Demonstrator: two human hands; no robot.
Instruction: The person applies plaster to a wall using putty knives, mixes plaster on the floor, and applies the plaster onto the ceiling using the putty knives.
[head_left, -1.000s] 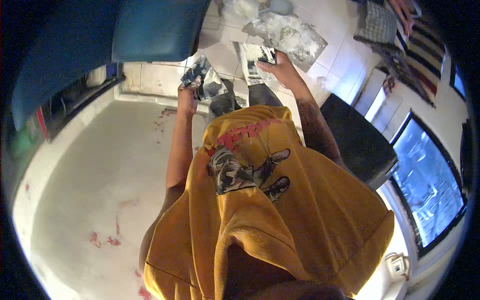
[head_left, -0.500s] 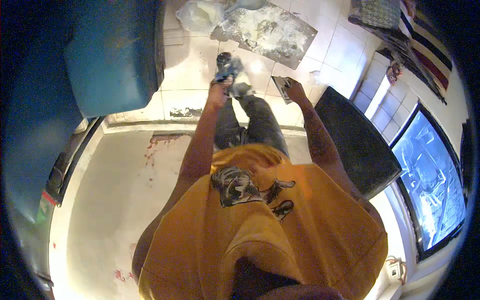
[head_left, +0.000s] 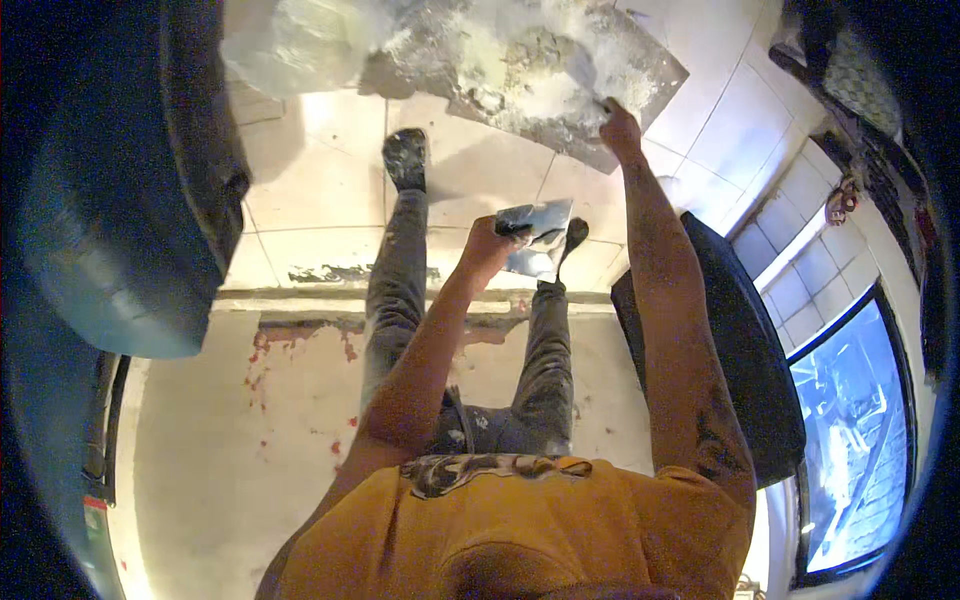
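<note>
My left hand [head_left: 484,250] is closed around the dark handle of a flat steel trowel [head_left: 548,218]. Its shiny blade is held above my right shin, near my right foot [head_left: 575,236]. Stretched forward to the right, my right hand [head_left: 621,132] grips a trowel whose blade is a grey blur [head_left: 582,72] over white plaster [head_left: 520,65]. That plaster lies, lumpy and powdery, on a dark board [head_left: 655,75] on the tiled floor.
A pale plastic bag [head_left: 290,45] sits beside the board. Blue covered furniture [head_left: 110,230] stands at left, a black box-like object [head_left: 720,350] at right by a lit screen or window [head_left: 855,430]. Behind my legs is a low ledge [head_left: 240,400] with reddish patches.
My right hand has reached forward over the plaster board with its trowel. My left hand has come lower and rightward with its trowel. The view has shifted, and my feet are wider apart.
</note>
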